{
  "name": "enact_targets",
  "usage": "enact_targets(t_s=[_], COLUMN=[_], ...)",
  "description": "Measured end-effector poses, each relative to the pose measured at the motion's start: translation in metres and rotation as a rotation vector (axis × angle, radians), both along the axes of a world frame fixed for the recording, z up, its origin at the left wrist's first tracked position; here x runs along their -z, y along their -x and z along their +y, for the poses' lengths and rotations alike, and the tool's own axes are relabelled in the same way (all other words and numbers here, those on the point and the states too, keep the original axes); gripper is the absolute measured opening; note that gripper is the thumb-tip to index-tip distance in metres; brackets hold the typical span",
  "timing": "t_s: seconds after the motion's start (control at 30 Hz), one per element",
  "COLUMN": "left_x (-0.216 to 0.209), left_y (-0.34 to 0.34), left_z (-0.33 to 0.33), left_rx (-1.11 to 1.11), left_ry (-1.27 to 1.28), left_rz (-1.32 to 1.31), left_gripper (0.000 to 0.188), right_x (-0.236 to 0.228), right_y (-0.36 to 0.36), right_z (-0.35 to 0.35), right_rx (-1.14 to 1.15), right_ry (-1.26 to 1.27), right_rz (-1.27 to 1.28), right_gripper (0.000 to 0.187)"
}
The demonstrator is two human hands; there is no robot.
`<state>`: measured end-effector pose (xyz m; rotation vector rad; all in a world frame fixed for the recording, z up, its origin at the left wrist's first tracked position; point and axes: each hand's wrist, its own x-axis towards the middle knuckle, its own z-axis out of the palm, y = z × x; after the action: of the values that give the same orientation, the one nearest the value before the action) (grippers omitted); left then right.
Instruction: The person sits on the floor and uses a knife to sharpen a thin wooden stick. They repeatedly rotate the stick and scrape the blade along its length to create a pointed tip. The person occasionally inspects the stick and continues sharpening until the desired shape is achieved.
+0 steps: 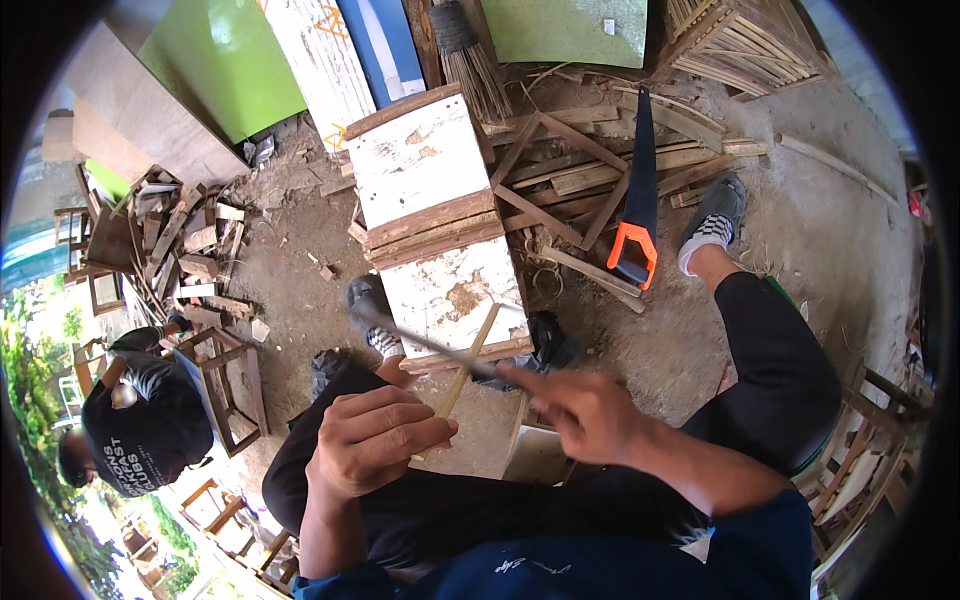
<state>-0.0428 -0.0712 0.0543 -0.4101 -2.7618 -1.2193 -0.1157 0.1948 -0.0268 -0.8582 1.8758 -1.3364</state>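
At seven o'clock from the centre of the view, grips a thin strip [482,337] near its lower end with the left hand [380,440], with fingers curled tightly round. Between four and five o'clock, clasps a dark blade-like tool [425,341] in the right hand [585,410], pointing it toward nine o'clock and crossing over the strip. Cannot tell from this angle whether blade and strip touch.

Seems under way rather than finished: shows strip and blade crossed, but no parted piece. Cannot judge how much shaping is done or how much is left, given the motion blur.

Runs, as a strip, from the left hand up toward one o'clock, ending over the white, worn desk [405,200]. Looks slender, straight, yellowish-tan and unbroken along the visible length. Includes, at two o'clock, an orange-handled saw [634,250] lying beside wood scraps [585,180].
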Motion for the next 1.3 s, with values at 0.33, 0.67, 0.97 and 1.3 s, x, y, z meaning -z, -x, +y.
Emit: enact_targets(t_s=[0.33, 0.67, 0.97, 1.3], left_x=[0.004, 0.004, 0.004, 0.013], left_y=[-0.001, -0.002, -0.004, 0.001], left_z=[-0.003, -0.005, -0.004, -0.002], left_rx=[-0.023, -0.019, -0.044, -0.099], left_ry=[-0.013, -0.030, -0.031, -0.125], left_rz=[0.040, 0.010, 0.017, 0.133], left_gripper=[0.027, 0.030, 0.027, 0.021], right_x=[0.019, 0.051, 0.047, 0.039], right_y=[0.005, 0.011, 0.030, 0.038], right_z=[0.006, 0.017, 0.018, 0.016], right_rx=[-0.100, -0.006, -0.011, -0.033], right_ry=[0.080, -0.169, -0.300, -0.443], right_rz=[0.068, -0.003, 0.107, -0.011], right_gripper=[0.052, 0.050, 0.053, 0.040])
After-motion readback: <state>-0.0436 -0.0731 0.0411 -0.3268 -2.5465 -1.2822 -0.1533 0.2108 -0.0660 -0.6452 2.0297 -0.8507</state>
